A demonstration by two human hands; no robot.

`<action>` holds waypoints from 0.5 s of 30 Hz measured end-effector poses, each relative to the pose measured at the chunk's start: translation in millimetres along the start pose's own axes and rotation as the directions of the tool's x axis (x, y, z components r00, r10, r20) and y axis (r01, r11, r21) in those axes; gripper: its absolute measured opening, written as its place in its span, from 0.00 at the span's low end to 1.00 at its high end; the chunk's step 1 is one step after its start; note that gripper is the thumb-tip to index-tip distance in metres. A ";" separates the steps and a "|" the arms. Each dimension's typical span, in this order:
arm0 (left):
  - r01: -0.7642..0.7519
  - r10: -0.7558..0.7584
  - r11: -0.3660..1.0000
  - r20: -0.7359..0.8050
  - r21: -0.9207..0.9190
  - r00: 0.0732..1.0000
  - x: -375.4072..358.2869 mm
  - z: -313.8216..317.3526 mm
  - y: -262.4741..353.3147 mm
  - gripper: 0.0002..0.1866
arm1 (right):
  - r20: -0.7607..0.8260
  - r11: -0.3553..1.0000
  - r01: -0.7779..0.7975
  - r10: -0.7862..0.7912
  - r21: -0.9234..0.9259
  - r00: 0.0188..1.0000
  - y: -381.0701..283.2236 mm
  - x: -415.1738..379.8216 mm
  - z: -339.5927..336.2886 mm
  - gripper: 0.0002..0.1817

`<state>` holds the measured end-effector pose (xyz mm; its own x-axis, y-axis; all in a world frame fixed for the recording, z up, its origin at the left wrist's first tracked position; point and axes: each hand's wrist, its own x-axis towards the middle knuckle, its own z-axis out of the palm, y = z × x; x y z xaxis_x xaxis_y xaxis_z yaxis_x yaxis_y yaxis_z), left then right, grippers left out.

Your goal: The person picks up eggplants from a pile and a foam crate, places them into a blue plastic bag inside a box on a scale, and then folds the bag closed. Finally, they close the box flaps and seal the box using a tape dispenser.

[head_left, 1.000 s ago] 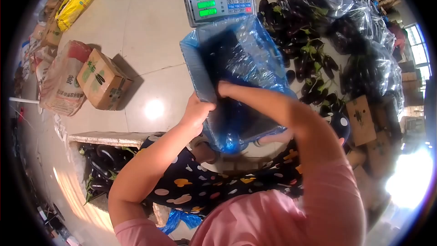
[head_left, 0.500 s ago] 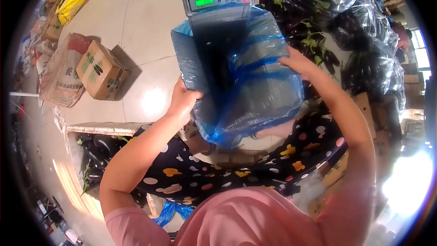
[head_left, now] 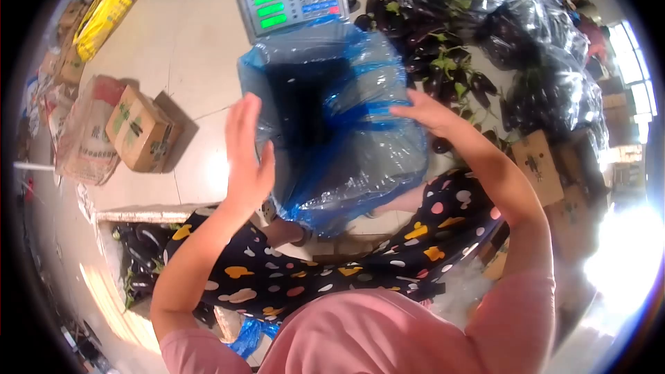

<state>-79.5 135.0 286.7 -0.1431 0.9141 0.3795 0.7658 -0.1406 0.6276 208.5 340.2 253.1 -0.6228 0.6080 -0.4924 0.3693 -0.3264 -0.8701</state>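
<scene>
In front of me a blue translucent plastic bag (head_left: 374,159) lines an open-topped box, its edges folded over the outside. The inside looks dark, and its bottom is hard to make out. My left hand (head_left: 248,152) is at the bag's left side, fingers stretched upward and thumb apart, gripping nothing. On the right side, my right hand (head_left: 431,112) has thumb and fingers spread, the fingertips at the bag's surface. A digital scale display (head_left: 294,3) with green readouts stands just behind the box.
Loose eggplants (head_left: 433,62) lie on the floor at right, beside clear bags (head_left: 554,97) full of them. More eggplants (head_left: 145,246) fill a box at lower left. A carton (head_left: 142,131), a woven sack (head_left: 86,138) and a yellow package (head_left: 111,14) are at left.
My left hand has let go of the bag's edge and opened. My right hand has loosened at its side. The view has shifted, so the box and scale appear further left.
</scene>
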 end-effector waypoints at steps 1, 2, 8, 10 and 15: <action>-0.162 0.158 0.986 0.073 0.049 0.985 4.4 -4.6 17.2 0.34 | 0.054 0.999 -0.049 0.048 0.020 0.997 2.9 -3.5 -1.3 0.27; -0.150 0.171 0.984 0.260 -0.100 0.950 -0.5 0.3 29.0 0.30 | 0.105 0.996 -0.082 0.078 0.027 0.991 5.6 -5.4 -4.1 0.26; -0.563 0.445 0.826 0.584 0.025 0.679 -35.8 37.3 44.4 0.10 | 0.275 0.952 -0.204 0.265 -0.230 0.924 -8.9 -20.6 -12.8 0.26; -0.640 0.517 0.765 0.524 0.071 0.677 -32.5 33.7 50.7 0.08 | 0.323 0.943 -0.152 0.249 -0.297 0.913 0.8 -21.8 -26.1 0.26; -0.735 0.704 0.649 0.520 -0.194 0.484 -25.4 22.5 81.3 0.09 | 0.567 0.982 -0.102 0.176 -0.160 0.805 37.7 -31.3 -42.8 0.26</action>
<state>0.5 108.8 312.8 0.7955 0.5415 0.2720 0.4808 -0.8372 0.2605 271.5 339.9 236.7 -0.8272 0.0216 -0.5614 0.5365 -0.2661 -0.8008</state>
